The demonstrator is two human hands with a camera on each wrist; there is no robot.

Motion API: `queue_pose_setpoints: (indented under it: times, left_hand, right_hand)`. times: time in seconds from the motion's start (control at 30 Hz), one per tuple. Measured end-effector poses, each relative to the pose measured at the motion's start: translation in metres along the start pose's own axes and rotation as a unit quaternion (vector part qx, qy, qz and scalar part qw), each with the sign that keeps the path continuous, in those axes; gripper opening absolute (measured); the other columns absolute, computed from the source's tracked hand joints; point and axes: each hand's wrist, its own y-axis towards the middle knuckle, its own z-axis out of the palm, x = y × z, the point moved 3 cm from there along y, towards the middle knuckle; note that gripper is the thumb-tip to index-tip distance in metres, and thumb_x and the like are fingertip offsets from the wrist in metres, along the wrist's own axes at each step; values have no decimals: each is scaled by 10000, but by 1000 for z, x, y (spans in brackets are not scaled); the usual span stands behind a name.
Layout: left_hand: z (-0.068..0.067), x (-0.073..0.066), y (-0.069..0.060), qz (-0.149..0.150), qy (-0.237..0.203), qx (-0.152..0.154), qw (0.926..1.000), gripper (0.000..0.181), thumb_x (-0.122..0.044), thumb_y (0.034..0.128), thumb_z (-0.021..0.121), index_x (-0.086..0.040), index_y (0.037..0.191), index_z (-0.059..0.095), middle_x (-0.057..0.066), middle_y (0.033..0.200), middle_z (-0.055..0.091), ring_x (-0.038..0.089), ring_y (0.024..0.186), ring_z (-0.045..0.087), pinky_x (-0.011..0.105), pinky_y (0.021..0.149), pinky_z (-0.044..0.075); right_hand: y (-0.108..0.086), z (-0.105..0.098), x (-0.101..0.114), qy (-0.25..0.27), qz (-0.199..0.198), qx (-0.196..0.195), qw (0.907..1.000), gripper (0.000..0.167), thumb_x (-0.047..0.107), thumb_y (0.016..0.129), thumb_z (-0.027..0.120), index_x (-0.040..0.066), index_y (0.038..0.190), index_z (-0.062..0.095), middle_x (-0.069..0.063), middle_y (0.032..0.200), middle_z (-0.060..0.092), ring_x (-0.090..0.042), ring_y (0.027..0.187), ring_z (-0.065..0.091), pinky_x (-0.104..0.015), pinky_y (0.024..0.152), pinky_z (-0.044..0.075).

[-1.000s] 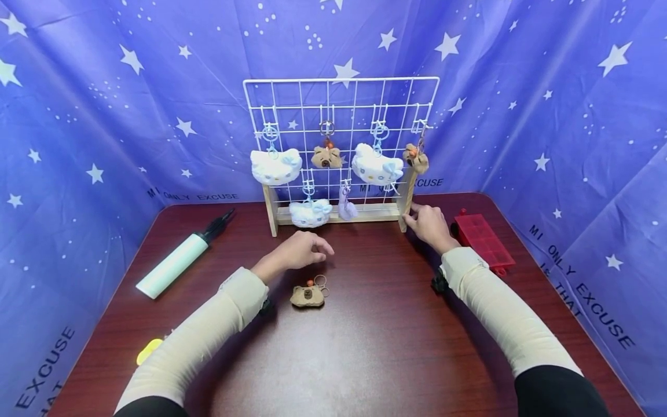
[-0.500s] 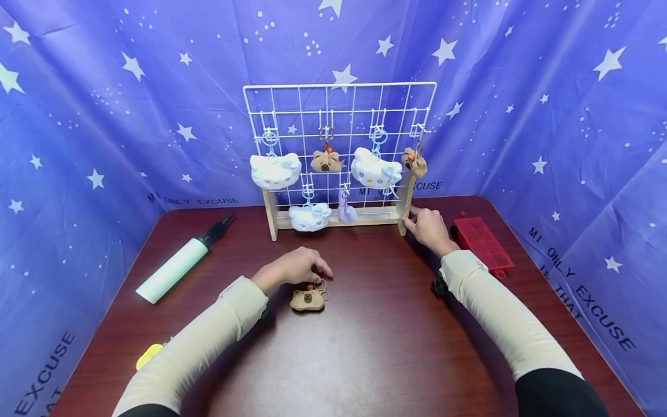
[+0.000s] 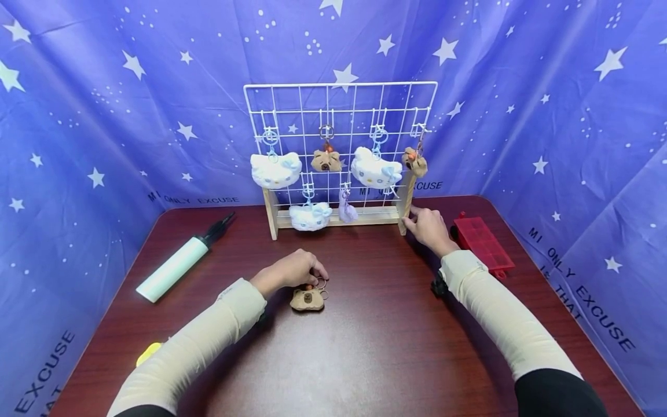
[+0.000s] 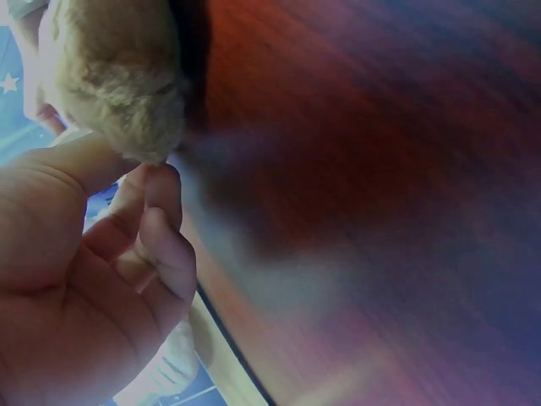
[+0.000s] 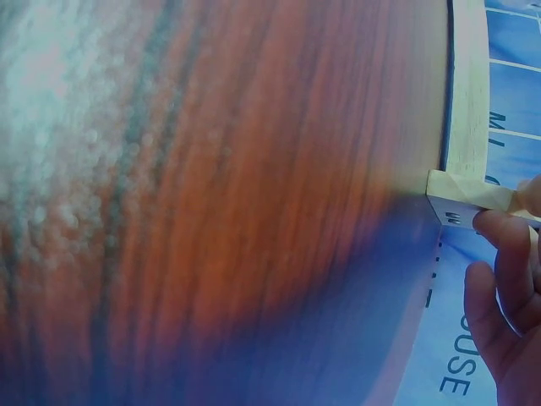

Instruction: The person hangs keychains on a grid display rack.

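Note:
My left hand (image 3: 296, 269) is at a brown bear-face plush keychain (image 3: 307, 300) on the table. Its thumb and fingers pinch at the keychain's metal ring (image 3: 321, 283); the plush partly hides the thumb in the left wrist view, where the plush (image 4: 118, 76) looms large. With thumb and fingers, my right hand (image 3: 429, 229) holds the wooden right foot (image 5: 473, 193) of a white wire display rack (image 3: 341, 86). From its hooks hang white cat plush keychains (image 3: 276, 171), brown bear keychains (image 3: 326, 161) and a lilac charm (image 3: 346, 209).
A mint-green hand pump (image 3: 173, 269) with a black end lies at the left. Behind my left sleeve a yellow item (image 3: 148, 353) is partly hidden. A red compartment box (image 3: 482, 244) lies right of my right hand. A blue star-printed curtain (image 3: 198, 87) surrounds the table.
My left hand has come down toward me onto the ring end of the bear keychain, and the ring has shifted slightly. My right hand keeps its hold on the rack's foot.

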Motion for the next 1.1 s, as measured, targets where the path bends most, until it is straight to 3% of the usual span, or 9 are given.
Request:
queue_pose_setpoints:
  times: [0.2, 0.43, 0.77, 0.97, 1.1]
  left_hand:
    - [3, 2, -1, 61, -93, -122, 9999, 233, -55, 867, 770, -196, 1049, 802, -97, 752, 654, -23, 696, 580, 185, 756, 503]
    - [4, 2, -2, 259, 111, -320, 9991, 218, -39, 840, 783, -196, 990, 776, -65, 831, 657, 23, 796, 585, 198, 780, 512]
    - [3, 5, -8, 128, -455, -342, 9983, 159, -49, 854, 784, -180, 905, 710, -99, 760, 722, -28, 668, 617, 202, 743, 533]
    - [-3, 7, -12, 185, -166, -425, 9988, 111, -117, 888, 770, -199, 855, 704, -141, 688, 684, -22, 659, 583, 191, 675, 494]
    - [-8, 6, -14, 392, -6, -503, 9980, 88, -100, 903, 750, -185, 916, 771, -114, 794, 730, 4, 727, 608, 205, 716, 528]
  right_hand:
    - [0, 0, -1, -23, -46, -43, 10000, 431, 302, 980, 653, 89, 1355, 663, -118, 873, 791, -423, 915, 714, -582, 830, 544]
    - [0, 0, 0, -12, 26, 24, 10000, 454, 305, 977, 660, 86, 1375, 648, -125, 891, 792, -426, 943, 712, -579, 844, 549]
    - [0, -1, 1, 2, 38, 45, 10000, 446, 300, 977, 663, 90, 1370, 653, -115, 873, 791, -398, 911, 720, -558, 824, 555]
    - [1, 0, 2, -13, 14, 8, 10000, 447, 289, 970, 672, 82, 1366, 655, -113, 861, 790, -392, 891, 723, -553, 815, 558]
    - [0, -1, 1, -20, 8, -15, 10000, 451, 291, 971, 670, 79, 1369, 652, -119, 868, 791, -406, 904, 720, -561, 821, 556]
